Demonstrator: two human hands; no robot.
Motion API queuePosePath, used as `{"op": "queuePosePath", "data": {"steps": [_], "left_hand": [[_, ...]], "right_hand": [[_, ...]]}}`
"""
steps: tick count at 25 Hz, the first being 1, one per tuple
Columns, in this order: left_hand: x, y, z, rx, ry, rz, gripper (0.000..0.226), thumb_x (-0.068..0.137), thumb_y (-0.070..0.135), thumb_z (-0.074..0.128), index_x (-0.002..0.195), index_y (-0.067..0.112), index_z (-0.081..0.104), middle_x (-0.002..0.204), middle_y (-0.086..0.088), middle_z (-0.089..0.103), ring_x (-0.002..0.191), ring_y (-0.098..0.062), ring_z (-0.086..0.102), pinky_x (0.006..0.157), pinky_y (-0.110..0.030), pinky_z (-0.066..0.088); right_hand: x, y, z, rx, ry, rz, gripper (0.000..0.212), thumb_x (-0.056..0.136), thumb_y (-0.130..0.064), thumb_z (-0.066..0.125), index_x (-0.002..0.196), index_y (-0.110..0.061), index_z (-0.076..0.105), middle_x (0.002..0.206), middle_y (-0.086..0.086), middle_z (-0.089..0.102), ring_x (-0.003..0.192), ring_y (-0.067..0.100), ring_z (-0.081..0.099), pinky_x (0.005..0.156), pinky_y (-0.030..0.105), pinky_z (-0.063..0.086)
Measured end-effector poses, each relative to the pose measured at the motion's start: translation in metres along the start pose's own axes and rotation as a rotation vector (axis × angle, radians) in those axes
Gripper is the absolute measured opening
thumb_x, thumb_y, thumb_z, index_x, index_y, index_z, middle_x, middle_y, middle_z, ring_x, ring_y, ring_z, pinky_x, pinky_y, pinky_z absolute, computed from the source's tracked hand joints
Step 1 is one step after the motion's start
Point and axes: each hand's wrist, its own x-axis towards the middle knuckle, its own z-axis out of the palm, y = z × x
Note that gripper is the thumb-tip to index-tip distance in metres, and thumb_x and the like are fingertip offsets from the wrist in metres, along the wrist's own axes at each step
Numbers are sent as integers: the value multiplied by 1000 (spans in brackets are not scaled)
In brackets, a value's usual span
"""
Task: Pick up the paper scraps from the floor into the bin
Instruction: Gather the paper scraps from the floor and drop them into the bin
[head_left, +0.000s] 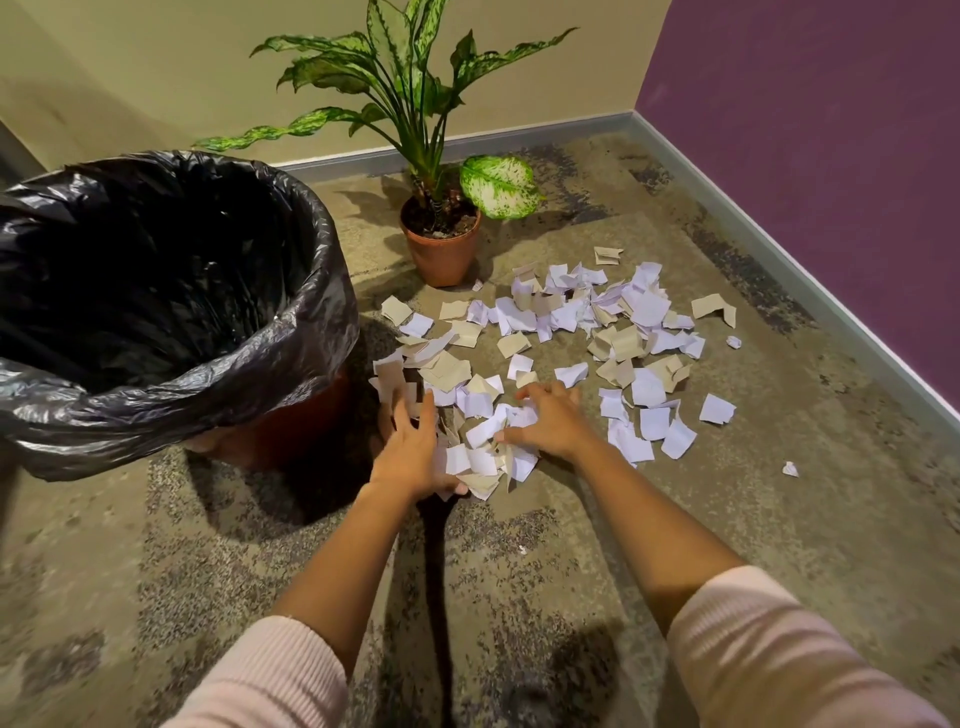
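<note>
white and beige torn paper scraps (485, 447) sit between my left hand (410, 447) and right hand (545, 423), each grip spread open, herding a bundle beside the black-lined bin (291, 322).

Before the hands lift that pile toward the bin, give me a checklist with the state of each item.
1. Both hands on the pile: ok. The left hand and right hand flank the near scraps.
2. Grip closed on the scraps: not ok. The fingers are spread and the paper lies on the floor.
3. Bin open and lined: ok. The black bag covers the rim.
4. Bin within reach: ok, it seems. It stands just left of the left hand.
5. Plant pot clear of the path: ok. It stands behind the scraps.
6. Floor cleared: not ok. Many scraps remain.
</note>
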Motion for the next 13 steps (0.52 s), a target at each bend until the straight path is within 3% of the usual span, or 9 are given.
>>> {"op": "queuePosePath", "data": {"steps": [3,6,9,13], "left_hand": [[12,-1,-7,-117,-164,-20,158,50,43,94,149,25,-28,157,-17,-25,148,-39,14,115,-49,30],[17,4,-3,-74,-184,2,157,46,50,93,151,30,-22,158,-17,-24,148,-40,-5,116,-54,21],[17,16,9,91,-174,23,151,46,59,89,152,34,-15,158,-18,-19,146,-42,-9,111,-61,24],[13,26,22,204,-78,22,132,50,56,88,151,29,8,156,-16,0,142,-38,10,107,-58,32]], "right_hand": [[7,-4,-1,-90,-152,11,107,61,-64,78,148,-30,27,158,13,16,146,39,6,115,57,20],[7,-7,4,-244,-269,-18,125,56,-65,81,152,-38,7,162,12,-3,146,42,-9,115,63,14],[4,-13,11,-340,-307,-52,129,51,-63,84,151,-43,4,161,8,-7,145,42,-11,112,67,18],[-2,-20,29,-478,-271,-124,117,57,-51,85,149,-41,13,159,9,0,145,42,-2,111,67,17]]}}
